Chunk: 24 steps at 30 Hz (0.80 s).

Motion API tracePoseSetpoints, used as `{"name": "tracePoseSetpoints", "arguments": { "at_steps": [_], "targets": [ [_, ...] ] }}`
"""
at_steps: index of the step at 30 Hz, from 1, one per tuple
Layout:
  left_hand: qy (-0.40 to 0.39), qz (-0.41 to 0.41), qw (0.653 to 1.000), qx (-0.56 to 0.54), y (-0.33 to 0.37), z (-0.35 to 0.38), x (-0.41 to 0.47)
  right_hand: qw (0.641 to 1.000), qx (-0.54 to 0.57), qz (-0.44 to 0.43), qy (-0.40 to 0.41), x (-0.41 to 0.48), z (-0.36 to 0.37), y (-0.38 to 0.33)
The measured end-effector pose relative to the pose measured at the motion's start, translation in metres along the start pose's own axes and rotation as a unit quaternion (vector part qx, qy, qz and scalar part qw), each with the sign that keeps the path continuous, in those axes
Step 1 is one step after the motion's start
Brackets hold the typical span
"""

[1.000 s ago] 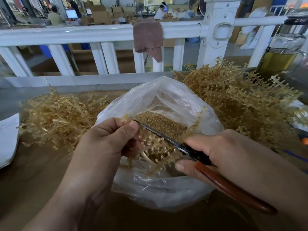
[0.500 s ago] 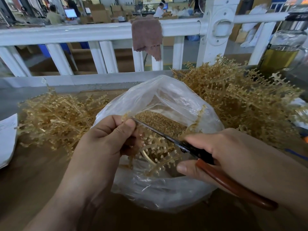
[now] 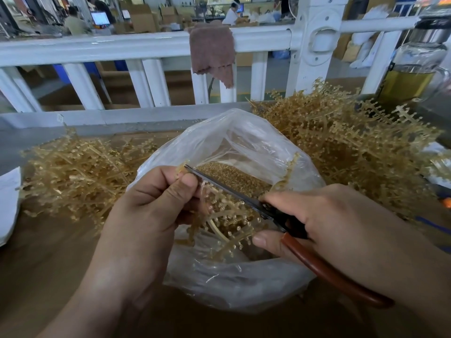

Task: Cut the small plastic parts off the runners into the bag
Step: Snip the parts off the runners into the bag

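A clear plastic bag (image 3: pixel 244 286) stands open in front of me, with a heap of small amber parts (image 3: pixel 234 176) inside. My left hand (image 3: pixel 146 211) pinches an amber runner (image 3: pixel 227 220) studded with small parts and holds it over the bag's mouth. My right hand (image 3: pixel 324 223) grips scissors (image 3: pixel 288 220) with red-brown handles. Their long blades lie across the top of the runner, and the tip reaches my left thumb.
Piles of amber runners lie on the brown table, a flat one at the left (image 3: pixel 78 174) and a taller one at the right (image 3: pixel 346 152). A white railing (image 3: pixel 136 47) with a brown cloth (image 3: pixel 212 52) runs behind. A glass bottle (image 3: pixel 415 67) stands far right, white paper (image 3: pixel 8 203) at the left edge.
Both hands stay over the bag with the runner and scissors; the grip and blade position look much the same, apart from a slight shift of the view.
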<state>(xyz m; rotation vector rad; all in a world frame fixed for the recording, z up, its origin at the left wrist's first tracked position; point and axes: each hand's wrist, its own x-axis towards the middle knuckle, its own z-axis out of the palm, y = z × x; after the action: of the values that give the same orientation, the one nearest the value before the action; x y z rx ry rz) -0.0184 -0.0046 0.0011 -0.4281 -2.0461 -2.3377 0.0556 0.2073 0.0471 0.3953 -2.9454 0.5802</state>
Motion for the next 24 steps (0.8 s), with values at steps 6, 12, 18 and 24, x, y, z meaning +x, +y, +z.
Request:
{"name": "tracePoseSetpoints", "arguments": {
  "at_steps": [6,12,18,24],
  "targets": [
    [0.002,-0.01,1.0,-0.016,0.0004,0.0015,-0.0014,1.0,-0.001,-0.01,0.007,0.0005,0.0027,0.0012],
    [-0.001,-0.004,1.0,-0.015,0.0008,0.0016,-0.0013,1.0,-0.005,-0.009,0.007,-0.0008,-0.0001,-0.0005],
    [-0.001,-0.014,1.0,-0.017,0.0008,0.0019,-0.0012,1.0,-0.01,-0.002,-0.001,-0.0003,-0.0009,-0.0014],
    [0.016,-0.02,1.0,0.001,0.0012,0.0014,-0.0012,1.0,-0.003,0.007,-0.017,0.0022,0.0019,0.0011]
  ]
}}
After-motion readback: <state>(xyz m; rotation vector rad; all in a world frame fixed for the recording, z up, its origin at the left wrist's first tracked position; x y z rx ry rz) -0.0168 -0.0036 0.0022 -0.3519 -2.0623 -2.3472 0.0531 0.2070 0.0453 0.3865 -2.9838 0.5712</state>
